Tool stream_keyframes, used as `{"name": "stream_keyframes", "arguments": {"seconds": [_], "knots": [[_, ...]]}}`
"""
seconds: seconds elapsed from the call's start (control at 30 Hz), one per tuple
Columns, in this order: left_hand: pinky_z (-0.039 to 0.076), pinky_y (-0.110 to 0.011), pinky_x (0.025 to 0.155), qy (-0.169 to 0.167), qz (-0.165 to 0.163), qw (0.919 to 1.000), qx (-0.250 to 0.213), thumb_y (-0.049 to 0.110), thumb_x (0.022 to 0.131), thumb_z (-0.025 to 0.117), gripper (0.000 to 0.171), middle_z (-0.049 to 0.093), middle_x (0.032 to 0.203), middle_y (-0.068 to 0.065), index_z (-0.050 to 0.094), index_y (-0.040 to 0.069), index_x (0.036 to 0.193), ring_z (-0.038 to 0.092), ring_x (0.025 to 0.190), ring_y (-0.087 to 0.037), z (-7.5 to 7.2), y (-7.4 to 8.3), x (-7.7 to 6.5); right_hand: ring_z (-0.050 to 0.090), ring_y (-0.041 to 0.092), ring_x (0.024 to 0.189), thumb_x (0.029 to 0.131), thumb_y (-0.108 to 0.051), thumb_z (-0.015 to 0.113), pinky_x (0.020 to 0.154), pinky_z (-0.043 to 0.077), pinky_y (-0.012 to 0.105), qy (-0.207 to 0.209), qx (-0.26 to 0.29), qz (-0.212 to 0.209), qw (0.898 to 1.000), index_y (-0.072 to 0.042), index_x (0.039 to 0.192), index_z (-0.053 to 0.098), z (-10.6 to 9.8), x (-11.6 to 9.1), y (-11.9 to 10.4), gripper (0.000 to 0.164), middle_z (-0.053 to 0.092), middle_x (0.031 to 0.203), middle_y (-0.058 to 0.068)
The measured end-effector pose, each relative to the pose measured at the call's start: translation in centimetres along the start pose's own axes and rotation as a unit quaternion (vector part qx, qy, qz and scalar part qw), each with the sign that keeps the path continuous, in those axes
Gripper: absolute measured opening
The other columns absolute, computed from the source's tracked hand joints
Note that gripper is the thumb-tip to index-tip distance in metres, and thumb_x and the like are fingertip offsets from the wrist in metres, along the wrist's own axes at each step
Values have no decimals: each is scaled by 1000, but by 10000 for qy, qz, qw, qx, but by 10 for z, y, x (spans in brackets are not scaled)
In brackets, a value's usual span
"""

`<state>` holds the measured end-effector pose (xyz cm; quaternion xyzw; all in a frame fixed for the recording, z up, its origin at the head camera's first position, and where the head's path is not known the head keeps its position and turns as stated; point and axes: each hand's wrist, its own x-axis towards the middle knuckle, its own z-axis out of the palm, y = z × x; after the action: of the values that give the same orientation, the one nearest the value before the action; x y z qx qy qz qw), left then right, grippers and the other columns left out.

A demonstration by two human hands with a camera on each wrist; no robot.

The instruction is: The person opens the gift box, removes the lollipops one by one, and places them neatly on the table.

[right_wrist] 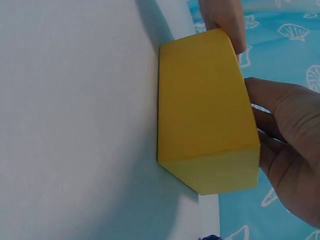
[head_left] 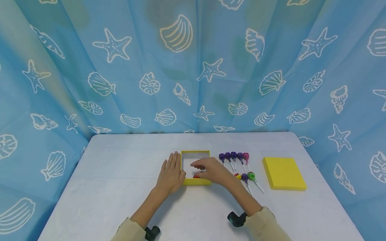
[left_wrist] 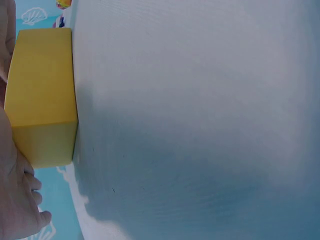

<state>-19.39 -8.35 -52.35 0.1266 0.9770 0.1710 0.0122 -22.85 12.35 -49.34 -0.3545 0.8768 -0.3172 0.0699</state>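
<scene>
An open yellow box (head_left: pixel 197 182) with a white interior stands mid-table. My left hand (head_left: pixel 170 172) lies along its left side, fingers extended and thumb near the front left corner. My right hand (head_left: pixel 211 170) reaches over the box's right wall, its thumb and fingers apart inside. Just by that thumb a red lollipop (head_left: pixel 196 176) shows in the box, partly hidden. In the right wrist view, the box's yellow outer wall (right_wrist: pixel 205 100) hides my right fingertips. The left wrist view shows the yellow box (left_wrist: pixel 42 80) beside my left hand (left_wrist: pixel 17 195).
Right of the box, several lollipops (head_left: pixel 234 155), mostly purple, lie in a back row. A front group has a purple lollipop (head_left: pixel 245 177) and a green lollipop (head_left: pixel 251 176). Farther right sits a yellow lid (head_left: pixel 283 172). A patterned blue curtain (head_left: pixel 193 67) hangs behind the white table (head_left: pixel 120 160).
</scene>
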Motion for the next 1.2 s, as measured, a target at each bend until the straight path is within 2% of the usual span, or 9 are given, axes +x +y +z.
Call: {"name": "stream_keyframes", "arguments": {"seconds": [0.33,0.57,0.8,1.2], "knots": [[13,-51,118,-21,-3,10000,2,27,104,35,64,16,163,-20,18,-6,156,10,151,-33,-1,0,0,69,20,97,88,-11,76,85,55,32,-820,-258,104,9962,-4,122,72,-4,14,3,35,73,113,8],[14,-52,118,12,45,10000,-46,26,103,35,64,17,163,-20,19,-7,156,11,150,-34,-2,1,-1,69,17,92,88,-10,76,82,55,28,-1273,-572,52,9902,-6,115,75,-4,21,3,27,74,104,4],[14,-52,118,18,54,9999,-119,25,103,35,64,17,163,-21,19,-7,156,12,150,-34,-1,0,0,67,9,83,87,-13,78,78,54,23,-1433,-827,-102,9862,-8,109,78,-3,27,1,22,74,96,-1],[13,-51,118,-41,12,10000,-53,25,104,35,63,16,163,-19,18,-6,156,10,151,-32,0,0,0,63,6,77,87,-15,78,78,54,22,-1649,-1015,80,9810,-9,104,79,-3,31,-1,18,73,90,-4]]}}
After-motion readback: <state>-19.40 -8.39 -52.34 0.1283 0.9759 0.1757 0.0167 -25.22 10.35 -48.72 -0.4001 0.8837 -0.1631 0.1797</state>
